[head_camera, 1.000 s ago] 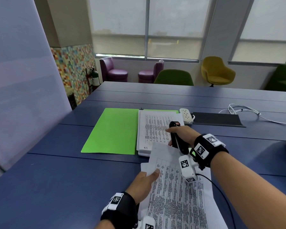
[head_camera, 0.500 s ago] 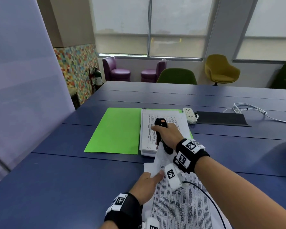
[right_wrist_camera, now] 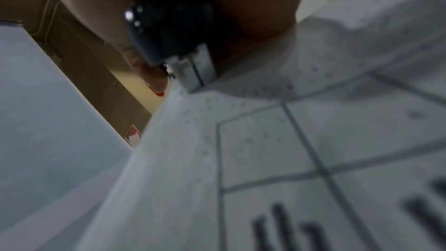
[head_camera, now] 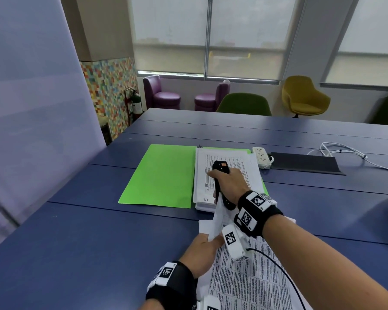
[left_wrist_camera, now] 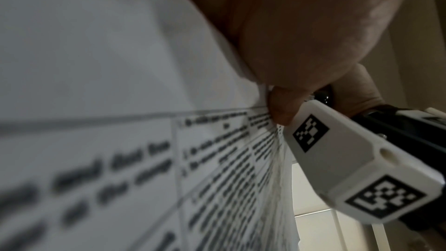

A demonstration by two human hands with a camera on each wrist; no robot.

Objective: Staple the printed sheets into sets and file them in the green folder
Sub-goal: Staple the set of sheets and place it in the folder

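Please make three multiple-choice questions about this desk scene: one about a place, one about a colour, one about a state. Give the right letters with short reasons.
1. Where does the stack of printed sheets lie?
A. on the open folder's right half
B. on a chair
C. on the floor

2. What colour is the folder?
A. red
B. green
C. yellow

3. What is the right hand doing?
A. resting flat
B. gripping the black stapler
C. holding a cable

Answers: 1 A, green shows around the stack; 2 B, bright green in the head view; 3 B, fingers wrap the stapler on the paper corner.
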